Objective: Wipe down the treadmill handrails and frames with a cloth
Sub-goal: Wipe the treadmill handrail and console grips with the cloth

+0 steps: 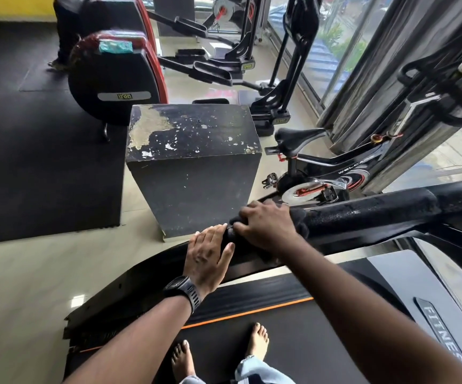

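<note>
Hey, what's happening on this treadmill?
A person stands barefoot on the treadmill belt, wiping its handrail. The right hand grips a dark cloth wrapped over the rail's end. The left hand, with a wristwatch on its wrist, rests flat against the rail tip beside it.

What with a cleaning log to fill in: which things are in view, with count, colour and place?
handrail: one, black foam, running right from the hands
cloth: one, dark, wrapped on the handrail
treadmill belt: one, black, orange edge stripe, underfoot
box: one, black, chipped, beyond the handrail
spin bike: one, black and red, by the window
elliptical trainers: at least two, black, behind the box
red-framed machine: one, back left
floor mat: black, left
watch: one, black, left wrist
left hand: flat at the handrail's end
right hand: gripping the cloth
feet: two, bare, on the belt
</note>
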Available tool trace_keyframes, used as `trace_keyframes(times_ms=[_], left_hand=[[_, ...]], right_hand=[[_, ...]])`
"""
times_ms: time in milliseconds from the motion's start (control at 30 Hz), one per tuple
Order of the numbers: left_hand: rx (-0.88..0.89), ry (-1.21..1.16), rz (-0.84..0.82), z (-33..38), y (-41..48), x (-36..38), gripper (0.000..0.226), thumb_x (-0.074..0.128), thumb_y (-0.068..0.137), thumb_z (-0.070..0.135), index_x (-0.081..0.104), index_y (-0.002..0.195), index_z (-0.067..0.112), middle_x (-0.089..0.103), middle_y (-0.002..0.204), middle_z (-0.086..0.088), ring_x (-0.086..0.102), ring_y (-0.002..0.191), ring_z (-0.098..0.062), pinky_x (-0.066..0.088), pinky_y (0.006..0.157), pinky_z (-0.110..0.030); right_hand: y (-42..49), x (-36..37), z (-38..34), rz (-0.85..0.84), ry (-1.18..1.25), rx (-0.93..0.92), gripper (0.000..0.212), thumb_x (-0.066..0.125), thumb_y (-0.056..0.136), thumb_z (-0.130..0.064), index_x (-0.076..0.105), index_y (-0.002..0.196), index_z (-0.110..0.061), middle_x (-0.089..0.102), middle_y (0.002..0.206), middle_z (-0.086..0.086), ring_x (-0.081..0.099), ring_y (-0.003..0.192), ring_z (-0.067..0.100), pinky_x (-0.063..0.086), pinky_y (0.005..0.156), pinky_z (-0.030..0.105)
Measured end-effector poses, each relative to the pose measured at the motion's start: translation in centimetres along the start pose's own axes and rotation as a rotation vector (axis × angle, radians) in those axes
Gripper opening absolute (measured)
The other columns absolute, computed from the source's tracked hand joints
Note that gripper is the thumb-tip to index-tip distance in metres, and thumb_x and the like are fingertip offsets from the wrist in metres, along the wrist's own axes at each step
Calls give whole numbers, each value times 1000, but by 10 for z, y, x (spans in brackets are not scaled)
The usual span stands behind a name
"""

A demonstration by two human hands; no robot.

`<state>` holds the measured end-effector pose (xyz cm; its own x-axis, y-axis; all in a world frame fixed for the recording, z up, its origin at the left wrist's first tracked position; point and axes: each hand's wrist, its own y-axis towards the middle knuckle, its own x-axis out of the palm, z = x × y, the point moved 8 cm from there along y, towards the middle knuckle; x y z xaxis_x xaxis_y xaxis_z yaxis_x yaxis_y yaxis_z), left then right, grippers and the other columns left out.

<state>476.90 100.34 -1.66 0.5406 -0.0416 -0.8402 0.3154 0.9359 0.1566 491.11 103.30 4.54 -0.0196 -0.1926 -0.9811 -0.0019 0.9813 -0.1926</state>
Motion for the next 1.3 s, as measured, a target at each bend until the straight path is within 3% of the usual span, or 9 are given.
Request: trace_keyframes(times_ms=[167, 400, 500, 700, 833, 933, 1033, 1167, 1300], left_hand=[[0, -10, 3, 2, 0, 0, 53, 34, 96, 47, 54, 136, 18, 60, 133, 0, 54, 123, -20, 35, 112, -42], [1, -4, 24, 4, 2, 0, 51, 35, 96, 44, 55, 135, 18, 61, 132, -1, 55, 122, -20, 39, 109, -44], [2, -15, 24, 7, 1, -2, 52, 34, 96, 44, 55, 135, 17, 61, 133, -1, 54, 124, -19, 37, 111, -44], [8, -44, 26, 13, 2, -1, 50, 36, 96, 42, 56, 134, 16, 61, 133, 0, 54, 123, -19, 37, 110, -44], [4, -29, 28, 13, 3, 0, 50, 37, 95, 42, 56, 134, 16, 61, 132, -1, 55, 122, -21, 40, 108, -47], [-3, -23, 11, 15, 4, 2, 52, 35, 95, 44, 55, 135, 17, 60, 133, -1, 55, 124, -20, 39, 110, -47], [-11, -27, 3, 15, 5, 1, 53, 34, 95, 45, 54, 135, 17, 60, 134, 0, 54, 125, -19, 37, 111, -46], [-10, -19, 8, 16, 5, 2, 53, 35, 95, 45, 54, 135, 17, 60, 135, -1, 53, 126, -19, 36, 112, -45], [-2, -12, -16, 21, 6, 4, 57, 33, 95, 47, 53, 138, 16, 58, 137, -2, 52, 128, -20, 33, 114, -44]], right_hand=[[-29, 5, 23, 139, -62, 287, 44, 55, 87, -57, 67, 119, -28, 61, 129, 6, 50, 124, 38, 32, 102, 69], [-16, 6, -4, 146, -55, 25, 45, 46, 88, -64, 68, 109, -31, 64, 120, -2, 52, 118, 32, 33, 100, 62], [-4, -4, 30, 60, 4, 154, 49, 41, 89, -65, 65, 116, -32, 62, 124, 0, 52, 119, 30, 34, 99, 57], [-62, 16, 8, 351, 20, 181, 42, 54, 85, -54, 64, 118, -30, 56, 133, 1, 44, 130, 37, 22, 106, 70], [-26, 2, 10, 222, -42, -24, 44, 44, 87, -64, 67, 108, -33, 63, 120, -5, 52, 118, 30, 34, 98, 58], [-8, -6, 47, 99, 16, 131, 48, 42, 87, -66, 65, 114, -33, 62, 121, -3, 52, 118, 28, 34, 98, 54], [-38, -3, 50, 231, 0, 287, 45, 52, 87, -58, 65, 119, -30, 60, 127, 2, 48, 126, 34, 30, 102, 66], [-58, 12, 14, 316, 0, 98, 40, 52, 86, -55, 66, 115, -30, 59, 129, 0, 48, 126, 36, 27, 103, 68], [-14, -8, 33, 99, -19, -11, 48, 40, 88, -66, 65, 112, -33, 63, 120, -4, 53, 118, 27, 38, 97, 54]])
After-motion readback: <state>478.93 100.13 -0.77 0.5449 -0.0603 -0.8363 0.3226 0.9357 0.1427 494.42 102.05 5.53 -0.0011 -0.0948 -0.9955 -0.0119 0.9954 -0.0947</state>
